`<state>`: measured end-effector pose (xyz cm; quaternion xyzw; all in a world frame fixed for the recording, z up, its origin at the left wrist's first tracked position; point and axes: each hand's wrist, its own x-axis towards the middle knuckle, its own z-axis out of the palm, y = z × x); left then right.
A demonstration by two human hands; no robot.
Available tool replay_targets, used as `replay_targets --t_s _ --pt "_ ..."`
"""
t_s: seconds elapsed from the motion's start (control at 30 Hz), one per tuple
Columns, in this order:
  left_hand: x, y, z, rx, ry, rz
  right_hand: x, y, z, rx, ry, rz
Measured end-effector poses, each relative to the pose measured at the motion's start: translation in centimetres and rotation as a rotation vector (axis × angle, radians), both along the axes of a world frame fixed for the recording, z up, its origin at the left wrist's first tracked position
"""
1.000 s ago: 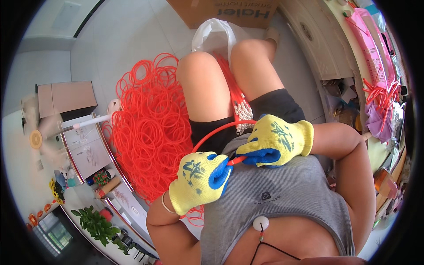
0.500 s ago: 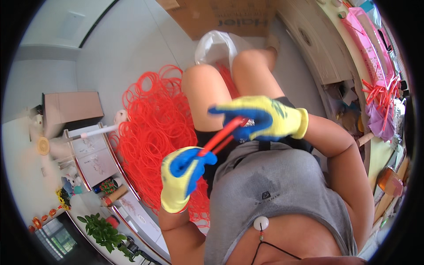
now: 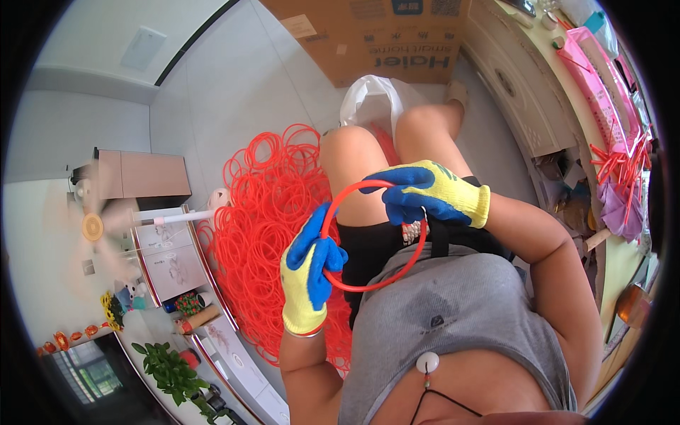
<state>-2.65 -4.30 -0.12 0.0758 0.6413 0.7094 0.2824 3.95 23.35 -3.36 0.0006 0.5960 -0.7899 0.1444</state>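
Over the seated person's lap, both gloved hands are holding one red ring made of thin tubing, bent into a closed loop. Left hand, in a yellow glove with blue palm coating, is gripping the ring's left arc, its fingers curled fully closed around the tube. Right hand, gloved the same way, is pinching the ring's upper right arc, with its fingers closed on the tube. Ring is hanging upright between the two hands, in front of the grey shirt and above the bare knees. Beside the left leg, a large pile of red rings is lying on the tiled floor. Beyond the knees, a white plastic bag is resting against a cardboard box.
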Motion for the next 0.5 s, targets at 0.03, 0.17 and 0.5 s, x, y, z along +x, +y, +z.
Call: replay_targets --t_s 0.03,0.17,0.5 --pt "0.0 0.0 -0.3 0.011 -0.005 0.019 -0.1 0.0 0.0 0.039 -0.026 0.029" --pt "0.2 0.6 -1.1 0.042 -0.026 0.124 -0.4 0.4 -2.2 -0.072 0.068 0.087" --pt "-4.1 -15.1 -4.8 -0.586 0.279 0.585 0.1 5.3 -8.2 1.354 0.786 0.11"
